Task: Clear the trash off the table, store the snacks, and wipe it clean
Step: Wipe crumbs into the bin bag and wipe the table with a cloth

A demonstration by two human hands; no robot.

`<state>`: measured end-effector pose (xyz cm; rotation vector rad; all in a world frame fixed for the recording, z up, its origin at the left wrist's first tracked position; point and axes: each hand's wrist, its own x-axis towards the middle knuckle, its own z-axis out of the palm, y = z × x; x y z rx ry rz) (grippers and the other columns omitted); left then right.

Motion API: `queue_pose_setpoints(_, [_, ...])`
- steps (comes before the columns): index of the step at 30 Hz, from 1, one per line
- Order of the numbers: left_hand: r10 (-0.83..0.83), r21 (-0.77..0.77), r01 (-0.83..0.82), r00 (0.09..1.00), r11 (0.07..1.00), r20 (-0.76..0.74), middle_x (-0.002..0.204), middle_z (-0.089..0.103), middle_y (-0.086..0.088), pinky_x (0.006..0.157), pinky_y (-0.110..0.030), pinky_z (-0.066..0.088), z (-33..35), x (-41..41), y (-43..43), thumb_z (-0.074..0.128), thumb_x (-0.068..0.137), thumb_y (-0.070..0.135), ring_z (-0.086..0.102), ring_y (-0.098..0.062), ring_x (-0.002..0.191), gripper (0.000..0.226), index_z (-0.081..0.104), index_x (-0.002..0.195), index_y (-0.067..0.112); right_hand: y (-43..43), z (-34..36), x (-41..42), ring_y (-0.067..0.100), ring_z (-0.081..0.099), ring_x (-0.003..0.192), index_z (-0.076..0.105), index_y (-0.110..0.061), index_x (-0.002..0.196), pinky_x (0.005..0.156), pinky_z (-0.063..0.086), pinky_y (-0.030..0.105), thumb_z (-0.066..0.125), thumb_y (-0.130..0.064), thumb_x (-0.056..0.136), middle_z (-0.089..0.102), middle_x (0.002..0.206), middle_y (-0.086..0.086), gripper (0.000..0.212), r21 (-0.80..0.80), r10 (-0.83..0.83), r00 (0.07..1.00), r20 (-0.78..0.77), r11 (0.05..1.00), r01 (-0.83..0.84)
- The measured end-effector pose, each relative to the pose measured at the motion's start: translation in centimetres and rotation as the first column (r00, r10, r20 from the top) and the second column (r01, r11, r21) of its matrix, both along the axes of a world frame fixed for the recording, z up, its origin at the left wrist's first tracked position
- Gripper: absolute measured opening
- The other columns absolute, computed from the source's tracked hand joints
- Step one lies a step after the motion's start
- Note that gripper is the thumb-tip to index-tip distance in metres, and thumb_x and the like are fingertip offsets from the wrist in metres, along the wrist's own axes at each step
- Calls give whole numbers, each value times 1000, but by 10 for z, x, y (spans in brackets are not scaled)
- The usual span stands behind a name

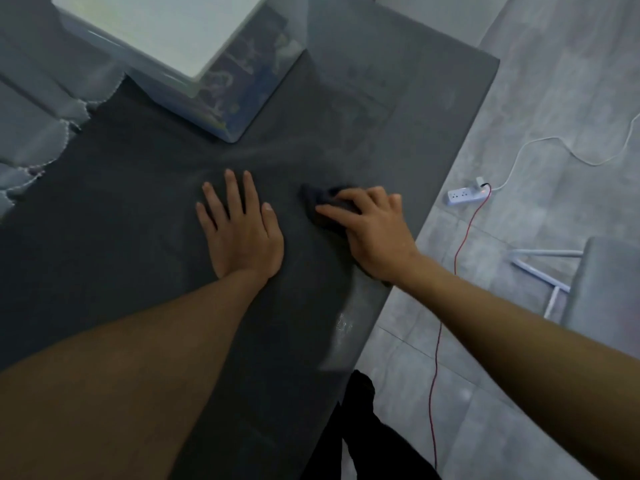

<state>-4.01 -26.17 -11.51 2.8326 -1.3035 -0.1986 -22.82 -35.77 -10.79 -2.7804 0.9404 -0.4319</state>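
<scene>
My left hand (239,226) lies flat on the dark grey table (138,188), palm down with its fingers spread and nothing in it. To its right, my right hand (374,230) presses down on a dark crumpled cloth (320,202) near the table's right edge. The cloth sticks out beyond my fingers toward the left and far side. A translucent storage box (228,84) with a white lid (162,26) stands at the far side of the table; printed packets show through its wall. A wet streak (343,323) shines close to the table's right edge.
Grey scalloped fabric (38,133) hangs along the table's left side. On the tiled floor to the right lie a white power strip (465,196) with a white cable and a red wire (446,323). A grey chair (602,299) stands at the right.
</scene>
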Motion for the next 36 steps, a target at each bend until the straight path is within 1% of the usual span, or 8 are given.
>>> queue_pose_setpoints(4, [-9,9,9,1000,1000,-13,169,-2,-3,123,-55,2,0,2,1,15,104,42,-6,-37,153,61,2,161,21,-29,8,32,31,44,112,57,-39,134,87,35,44,49,-14,92,50,133,0,50,156,-398,917,-36,904,399])
queue_pose_setpoints(6, [-13,7,13,1000,1000,-5,168,-2,-4,123,-55,2,0,3,1,15,104,42,-5,-37,153,62,2,161,20,-14,8,48,33,46,106,62,-37,130,82,35,42,48,-14,88,54,131,0,50,164,-353,936,9,924,347])
queue_pose_setpoints(11, [-28,17,28,1000,999,1,168,-1,-6,123,-56,4,-1,3,1,17,105,42,-4,-38,153,62,3,161,18,-14,0,47,35,51,102,65,-36,126,79,36,44,52,-15,87,60,128,1,47,35,60,998,2,998,-60])
queue_pose_setpoints(17, [-11,32,11,1000,999,-15,168,-1,-5,123,-55,5,0,4,0,12,102,47,-4,-35,154,65,3,161,20,-74,5,101,37,43,111,58,-34,134,80,26,39,43,-11,86,51,135,4,56,150,-297,954,-36,943,299])
queue_pose_setpoints(23, [-8,95,7,1000,995,12,168,-3,-5,123,-55,7,2,5,-2,7,101,48,-5,-35,154,66,-1,160,20,-89,-3,94,33,48,108,60,-36,134,83,32,43,47,-15,91,56,132,2,49,2,261,963,-73,965,-261])
queue_pose_setpoints(29, [-11,87,10,1000,996,9,168,2,-4,124,-53,7,5,7,-3,13,103,47,-3,-33,154,65,4,161,20,-146,12,138,36,39,118,50,-36,141,87,27,42,43,-13,89,44,140,4,58,161,-284,952,-109,941,299])
queue_pose_setpoints(34, [2,95,-2,1000,995,8,168,1,-4,124,-52,7,7,7,-3,11,103,48,-4,-32,154,65,3,161,21,-122,3,116,33,45,107,56,-38,136,80,29,41,33,-20,90,54,133,1,55,83,266,958,-110,963,-258])
queue_pose_setpoints(36, [2,97,-2,1000,995,6,168,1,-3,124,-52,6,7,7,-4,11,103,48,-4,-32,154,65,3,161,21,-144,3,113,33,47,107,57,-40,135,81,29,42,34,-21,90,55,132,0,54,27,271,952,-139,962,-270])
